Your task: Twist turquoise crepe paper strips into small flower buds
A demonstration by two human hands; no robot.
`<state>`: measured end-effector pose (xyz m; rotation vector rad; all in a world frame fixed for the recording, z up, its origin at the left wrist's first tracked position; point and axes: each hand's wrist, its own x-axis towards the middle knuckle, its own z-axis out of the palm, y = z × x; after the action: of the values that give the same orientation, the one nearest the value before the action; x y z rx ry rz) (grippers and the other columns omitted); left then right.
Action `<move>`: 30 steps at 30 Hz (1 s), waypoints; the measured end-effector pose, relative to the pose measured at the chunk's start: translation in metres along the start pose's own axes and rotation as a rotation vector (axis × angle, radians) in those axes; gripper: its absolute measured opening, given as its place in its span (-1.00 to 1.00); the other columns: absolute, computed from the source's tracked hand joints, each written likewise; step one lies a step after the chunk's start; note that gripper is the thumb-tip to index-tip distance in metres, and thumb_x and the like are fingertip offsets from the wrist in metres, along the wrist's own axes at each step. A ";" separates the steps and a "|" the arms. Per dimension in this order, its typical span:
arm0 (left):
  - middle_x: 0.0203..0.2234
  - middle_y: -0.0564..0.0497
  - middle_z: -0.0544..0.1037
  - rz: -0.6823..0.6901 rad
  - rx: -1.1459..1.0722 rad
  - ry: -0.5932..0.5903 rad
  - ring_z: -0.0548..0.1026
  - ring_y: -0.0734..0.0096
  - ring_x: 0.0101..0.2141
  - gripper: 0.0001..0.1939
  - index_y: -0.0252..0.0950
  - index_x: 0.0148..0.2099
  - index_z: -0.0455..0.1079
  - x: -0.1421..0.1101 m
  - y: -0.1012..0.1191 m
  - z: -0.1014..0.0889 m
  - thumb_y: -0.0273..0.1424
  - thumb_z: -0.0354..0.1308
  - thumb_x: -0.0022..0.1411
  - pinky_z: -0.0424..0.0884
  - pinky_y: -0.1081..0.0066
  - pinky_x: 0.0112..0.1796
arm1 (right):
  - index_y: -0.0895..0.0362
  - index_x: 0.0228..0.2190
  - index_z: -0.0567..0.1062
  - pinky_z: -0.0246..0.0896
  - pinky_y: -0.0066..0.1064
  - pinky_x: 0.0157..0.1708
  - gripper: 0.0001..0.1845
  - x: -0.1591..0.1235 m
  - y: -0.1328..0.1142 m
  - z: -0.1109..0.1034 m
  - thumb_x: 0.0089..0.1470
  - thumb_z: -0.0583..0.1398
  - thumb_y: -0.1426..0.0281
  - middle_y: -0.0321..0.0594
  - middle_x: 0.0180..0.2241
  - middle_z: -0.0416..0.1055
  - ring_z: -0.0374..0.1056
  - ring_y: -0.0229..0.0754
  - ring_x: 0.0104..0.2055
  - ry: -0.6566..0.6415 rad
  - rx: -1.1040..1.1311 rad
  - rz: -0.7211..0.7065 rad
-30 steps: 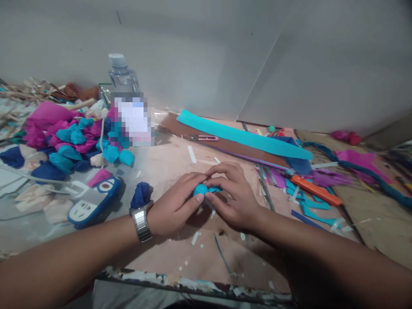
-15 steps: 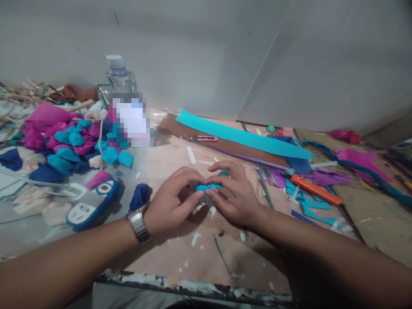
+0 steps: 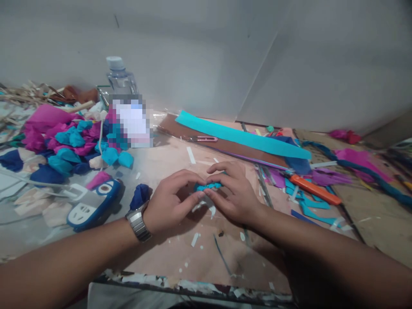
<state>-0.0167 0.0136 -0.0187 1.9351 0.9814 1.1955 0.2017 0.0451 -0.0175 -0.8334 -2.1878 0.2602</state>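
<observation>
Between my fingertips, over the middle of the table, is a small crumpled piece of turquoise crepe paper (image 3: pixel 210 186). My left hand (image 3: pixel 175 195) pinches its left side with thumb and forefinger. From the other side my right hand (image 3: pixel 234 191) pinches it with thumb and fingers, and these hide part of the paper. Beside my left wrist lies a dark blue crumpled paper piece (image 3: pixel 139 195). Thin white scraps are scattered on the table (image 3: pixel 180 257) under my hands.
At left are a heap of crumpled coloured paper (image 3: pixel 72 135) and a blue-and-white power strip (image 3: pixel 95 206). A bottle (image 3: pixel 121 79) stands behind. Across the back lie a turquoise paper strip (image 3: pixel 241 135) and pink-handled thread snips (image 3: pixel 206 139). An orange utility knife (image 3: pixel 315 189) lies right.
My fingers have shifted slightly around the turquoise crepe paper, and more of it shows between them. Both hands stay in nearly the same place.
</observation>
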 end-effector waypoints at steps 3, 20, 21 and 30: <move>-0.06 -0.07 0.61 -0.064 -0.020 0.010 0.57 0.31 -0.08 -0.82 -0.23 0.03 0.52 -0.001 -0.001 0.000 -0.40 0.23 0.40 0.47 0.29 -0.05 | 0.03 -0.14 0.55 0.16 -0.05 0.09 -0.84 0.001 0.000 0.000 0.25 0.31 0.28 -0.14 -0.06 0.50 0.41 -0.01 0.02 -0.003 0.002 0.007; -0.11 -0.03 0.67 -0.194 -0.051 -0.005 0.62 0.35 -0.19 -0.82 -0.23 0.00 0.55 -0.002 0.003 0.000 -0.36 0.21 0.41 0.52 0.37 -0.15 | 0.04 -0.22 0.53 0.14 -0.06 0.05 -0.96 0.001 -0.002 -0.002 0.26 0.27 0.38 -0.15 -0.08 0.50 0.42 -0.03 0.01 -0.038 0.029 0.007; -0.12 -0.03 0.68 -0.209 -0.053 -0.007 0.63 0.35 -0.19 -0.82 -0.23 0.01 0.55 -0.002 0.003 0.000 -0.35 0.21 0.41 0.52 0.37 -0.17 | 0.04 -0.23 0.52 0.14 -0.06 0.05 -0.96 0.001 -0.001 -0.002 0.25 0.27 0.38 -0.15 -0.08 0.50 0.42 -0.03 0.00 -0.040 0.033 0.015; -0.15 -0.04 0.68 -0.227 -0.052 -0.023 0.63 0.32 -0.19 -0.82 -0.25 -0.01 0.54 -0.002 0.003 0.001 -0.36 0.18 0.42 0.52 0.35 -0.15 | 0.04 -0.30 0.53 0.14 -0.04 0.06 -0.97 0.001 -0.002 -0.004 0.22 0.25 0.40 -0.14 -0.07 0.49 0.42 -0.02 0.01 -0.056 0.100 -0.007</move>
<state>-0.0159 0.0105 -0.0172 1.7404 1.1132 1.0560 0.2035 0.0443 -0.0133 -0.7713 -2.2095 0.3904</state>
